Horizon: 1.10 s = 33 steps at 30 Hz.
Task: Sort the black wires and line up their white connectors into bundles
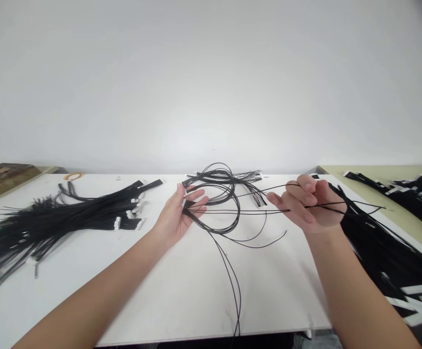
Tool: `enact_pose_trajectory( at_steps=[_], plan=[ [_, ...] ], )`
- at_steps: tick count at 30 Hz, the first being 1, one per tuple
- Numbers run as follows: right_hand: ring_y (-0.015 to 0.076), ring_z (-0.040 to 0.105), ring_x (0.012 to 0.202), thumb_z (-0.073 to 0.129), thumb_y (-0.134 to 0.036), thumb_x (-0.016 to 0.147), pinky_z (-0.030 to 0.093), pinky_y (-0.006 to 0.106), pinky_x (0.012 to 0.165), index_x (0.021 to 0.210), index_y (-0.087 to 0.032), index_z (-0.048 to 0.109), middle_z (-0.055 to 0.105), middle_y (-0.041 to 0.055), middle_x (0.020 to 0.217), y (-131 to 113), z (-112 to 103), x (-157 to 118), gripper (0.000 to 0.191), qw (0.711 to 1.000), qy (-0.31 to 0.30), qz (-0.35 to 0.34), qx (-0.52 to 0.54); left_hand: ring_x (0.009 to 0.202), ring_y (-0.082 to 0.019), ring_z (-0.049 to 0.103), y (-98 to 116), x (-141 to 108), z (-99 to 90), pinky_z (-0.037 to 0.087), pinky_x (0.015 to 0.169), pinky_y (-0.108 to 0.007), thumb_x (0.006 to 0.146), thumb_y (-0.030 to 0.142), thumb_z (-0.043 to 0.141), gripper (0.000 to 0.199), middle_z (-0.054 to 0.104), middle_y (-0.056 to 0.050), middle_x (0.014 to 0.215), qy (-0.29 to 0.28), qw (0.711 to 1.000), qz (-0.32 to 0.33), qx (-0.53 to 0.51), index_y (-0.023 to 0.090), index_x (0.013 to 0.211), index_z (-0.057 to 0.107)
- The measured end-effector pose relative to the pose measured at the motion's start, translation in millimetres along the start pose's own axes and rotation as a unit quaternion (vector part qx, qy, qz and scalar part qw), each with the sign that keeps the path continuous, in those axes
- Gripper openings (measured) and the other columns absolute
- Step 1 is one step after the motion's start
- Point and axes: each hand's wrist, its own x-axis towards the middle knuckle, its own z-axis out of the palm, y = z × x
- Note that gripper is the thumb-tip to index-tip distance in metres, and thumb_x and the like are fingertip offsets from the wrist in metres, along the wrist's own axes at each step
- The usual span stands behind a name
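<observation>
My left hand (pixel 182 213) grips the end of a black wire harness (pixel 238 220), thumb on top and the other fingers behind it. From that hand the thin wires curl in loops, and a few loose ends hang toward the table's front edge. To the right, my right hand (pixel 303 203) is closed around several of the same wires, which run straight between both hands and stick out past the right wrist. Behind the loops lies another bundle of black wires (pixel 245 180) with flat ends.
A large pile of black wire harnesses (pixel 69 218) with white connectors lies on the left of the white table (pixel 182 295). More harnesses (pixel 381 242) spread along the right side. An orange ring (pixel 73 177) sits at the back left, near a brown box (pixel 5 180).
</observation>
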Motion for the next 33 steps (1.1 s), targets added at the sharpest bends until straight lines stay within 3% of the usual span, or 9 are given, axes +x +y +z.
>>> enact_pose_trajectory(
  at_steps=[4,7,11,16,20,23,26,29,33],
  plan=[
    [-0.0002,0.023,0.024,0.046,-0.041,0.086,0.039,0.029,0.048,0.094,-0.036,0.062,0.057,-0.0081,0.07,1,-2,-1,0.019,0.999,-0.032,-0.012,-0.003,0.075,-0.016,0.068,-1,-1,-1.5,0.058,0.064,-0.025,0.083,0.046,0.052,0.033,0.065,-0.011,0.101,-0.014,1.0,-0.001,0.004,0.015,0.096,0.053],
    [-0.0018,0.019,0.024,0.045,-0.046,0.083,0.034,0.028,0.041,0.11,-0.039,0.058,0.064,-0.0032,0.097,2,-4,-4,0.031,0.998,-0.031,-0.028,-0.055,0.075,-0.017,0.068,-3,-1,-2.4,0.058,0.062,-0.025,0.083,0.046,0.053,0.033,0.065,-0.011,0.103,-0.019,1.0,-0.006,0.009,0.017,0.096,0.053],
    [-0.003,0.018,0.027,0.045,-0.057,0.076,0.026,0.026,0.034,0.127,-0.039,0.046,0.047,0.0039,0.134,3,-4,-6,0.054,0.994,-0.01,-0.021,-0.107,0.082,-0.019,0.068,-4,-1,-3.6,0.058,0.062,-0.025,0.082,0.046,0.054,0.033,0.065,-0.01,0.104,-0.021,1.0,-0.009,0.014,0.018,0.097,0.053],
    [-0.0032,0.021,0.031,0.045,-0.063,0.073,0.02,0.025,0.03,0.133,-0.037,0.039,0.019,0.0061,0.149,2,-3,-5,0.065,0.996,-0.045,-0.026,-0.068,0.084,-0.019,0.068,-6,1,-4.8,0.057,0.063,-0.025,0.08,0.047,0.056,0.035,0.065,-0.01,0.105,-0.019,1.0,-0.019,0.015,0.018,0.1,0.053],
    [-0.0027,0.023,0.033,0.052,-0.059,0.072,0.019,0.024,0.027,0.133,-0.038,0.038,0.017,0.0034,0.15,1,-1,-5,0.066,0.997,-0.033,-0.012,-0.068,0.083,-0.019,0.068,-7,0,-5.4,0.057,0.064,-0.025,0.078,0.05,0.057,0.038,0.065,-0.009,0.107,-0.017,0.999,-0.031,0.023,0.02,0.101,0.054],
    [-0.001,0.024,0.034,0.049,-0.052,0.08,0.024,0.024,0.03,0.127,-0.041,0.045,0.035,0.0,0.143,1,1,-4,0.048,0.991,0.057,0.014,-0.122,0.084,-0.019,0.067,-8,-1,-5.6,0.057,0.065,-0.026,0.078,0.05,0.058,0.038,0.064,-0.009,0.109,-0.019,0.999,-0.038,0.027,0.021,0.101,0.054],
    [0.0011,0.023,0.034,0.042,-0.048,0.087,0.03,0.025,0.036,0.11,-0.042,0.056,0.058,-0.0024,0.108,0,3,-1,0.028,0.97,0.167,0.028,-0.174,0.084,-0.019,0.067,-8,-3,-5.0,0.056,0.067,-0.027,0.078,0.05,0.057,0.037,0.063,-0.009,0.111,-0.026,0.998,-0.042,0.03,0.02,0.101,0.055],
    [0.0038,0.028,0.037,0.044,-0.047,0.088,0.034,0.026,0.039,0.104,-0.038,0.059,0.051,-0.0026,0.075,1,3,3,0.024,0.956,0.216,0.017,-0.198,0.083,-0.02,0.068,-8,-5,-4.2,0.056,0.069,-0.029,0.08,0.05,0.055,0.037,0.062,-0.011,0.112,-0.031,0.998,-0.044,0.034,0.02,0.102,0.055],
    [0.012,0.053,0.065,0.05,-0.046,0.086,0.046,0.027,0.051,0.096,-0.035,0.061,0.049,0.0006,0.086,5,3,10,0.018,0.952,0.252,-0.02,-0.17,0.082,-0.02,0.068,-8,-5,-4.2,0.056,0.068,-0.03,0.08,0.051,0.053,0.037,0.062,-0.01,0.112,-0.041,0.997,-0.049,0.038,0.021,0.102,0.055]
  ],
)
